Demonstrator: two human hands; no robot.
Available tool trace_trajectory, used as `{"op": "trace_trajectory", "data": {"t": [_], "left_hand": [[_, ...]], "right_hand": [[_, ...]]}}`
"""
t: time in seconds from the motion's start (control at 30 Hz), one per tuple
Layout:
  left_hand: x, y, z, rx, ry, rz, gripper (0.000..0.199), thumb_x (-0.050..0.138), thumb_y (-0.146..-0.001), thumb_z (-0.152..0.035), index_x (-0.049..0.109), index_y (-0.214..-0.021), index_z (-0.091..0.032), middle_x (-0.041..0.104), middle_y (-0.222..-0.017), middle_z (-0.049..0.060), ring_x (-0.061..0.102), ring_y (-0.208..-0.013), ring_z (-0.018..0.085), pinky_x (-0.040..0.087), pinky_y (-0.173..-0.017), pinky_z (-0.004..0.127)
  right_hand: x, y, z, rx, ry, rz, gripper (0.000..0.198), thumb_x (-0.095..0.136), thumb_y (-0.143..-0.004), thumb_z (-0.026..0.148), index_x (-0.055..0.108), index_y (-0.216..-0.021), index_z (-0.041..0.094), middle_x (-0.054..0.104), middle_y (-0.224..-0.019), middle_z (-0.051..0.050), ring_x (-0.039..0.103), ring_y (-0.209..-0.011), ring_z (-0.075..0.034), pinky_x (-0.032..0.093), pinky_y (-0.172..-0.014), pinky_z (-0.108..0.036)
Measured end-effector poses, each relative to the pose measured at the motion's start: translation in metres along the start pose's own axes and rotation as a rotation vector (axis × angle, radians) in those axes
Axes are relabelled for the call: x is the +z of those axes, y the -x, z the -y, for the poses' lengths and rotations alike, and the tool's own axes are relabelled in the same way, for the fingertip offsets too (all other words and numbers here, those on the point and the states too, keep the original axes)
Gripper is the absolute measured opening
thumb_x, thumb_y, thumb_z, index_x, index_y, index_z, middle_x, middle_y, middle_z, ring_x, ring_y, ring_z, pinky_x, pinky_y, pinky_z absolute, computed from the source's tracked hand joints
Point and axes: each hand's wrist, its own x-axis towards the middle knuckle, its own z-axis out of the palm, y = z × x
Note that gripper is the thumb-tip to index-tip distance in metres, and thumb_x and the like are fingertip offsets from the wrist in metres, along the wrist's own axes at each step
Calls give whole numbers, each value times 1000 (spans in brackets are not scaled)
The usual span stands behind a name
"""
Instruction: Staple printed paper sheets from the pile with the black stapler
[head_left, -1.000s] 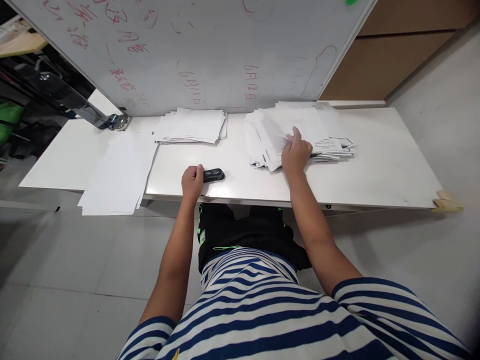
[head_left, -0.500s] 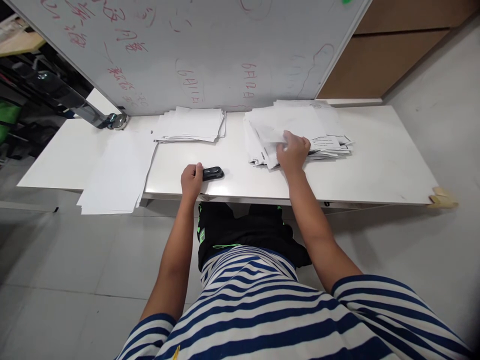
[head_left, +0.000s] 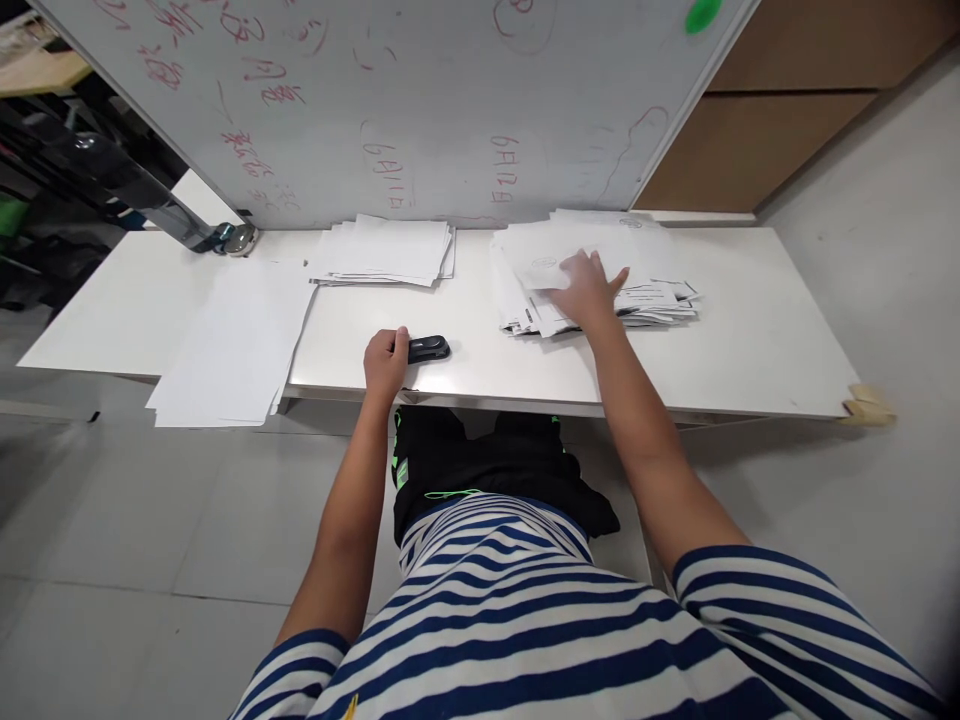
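Note:
My left hand is closed around one end of a black stapler that lies on the white table near its front edge. On the right, my right hand rests on a thick, uneven pile of papers, with its fingers spread over the top sheets. The thumb stands apart from the other fingers, and faint blur softens this hand. Under the fingers is a white sheet with a small round mark. Some lower sheets show printed lines.
Left of centre lies a smaller stack of paper. Blank sheets overhang the table's front edge. A whiteboard with red writing stands behind the table. A clear bottle lies back left; cardboard boxes are back right.
My right hand has moved slightly up and over the right pile, its fingers now spread instead of pinched at the sheet's edge. The left hand stays on the stapler. The view has shifted slightly.

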Motion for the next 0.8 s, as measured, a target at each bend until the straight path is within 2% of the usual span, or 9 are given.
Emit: {"op": "trace_trajectory", "data": {"t": [0.17,0.37,0.6,0.7,0.73,0.8], "left_hand": [[0,0,-1,-2,3,4,38,43,-101,-46,63,-78,-24,67,-84,6,63,-89,22,46,-81,36],[0,0,0,-4,-2,9,39,42,-101,-47,62,-77,-24,67,-85,5,62,-87,21,45,-79,36],[1,-1,-2,6,-1,-22,40,43,-100,-46,57,-70,-24,64,-79,6,59,-84,22,44,-81,37],[2,-2,-2,-27,-47,-99,40,44,-100,-48,54,-69,-24,62,-77,7,59,-88,24,44,-87,39],[2,-2,-1,-46,-53,-138,38,45,-99,-48,56,-74,-23,64,-82,9,60,-93,25,44,-91,40],[2,0,-1,-70,-36,-228,32,47,-98,-50,62,-98,-21,67,-106,13,59,-110,28,41,-100,43]], "right_hand": [[3,-1,5,48,19,-14,63,42,-96,56,44,-149,22,35,-164,-16,25,-153,-37,3,-116,-79],[3,0,5,55,-53,-26,58,40,-97,55,53,-144,23,36,-164,-12,28,-153,-35,-2,-115,-78],[12,1,6,109,-152,-193,51,38,-101,43,57,-138,13,48,-155,-20,36,-150,-33,-2,-120,-71],[4,12,11,170,-349,-230,54,41,-101,47,58,-136,10,57,-146,-21,46,-144,-31,11,-125,-62],[-2,19,14,183,-451,-236,57,43,-100,51,58,-136,9,59,-144,-21,49,-142,-31,19,-125,-58],[-17,37,19,159,-652,-238,65,49,-95,60,56,-138,12,60,-144,-19,53,-139,-30,33,-122,-53]]}}
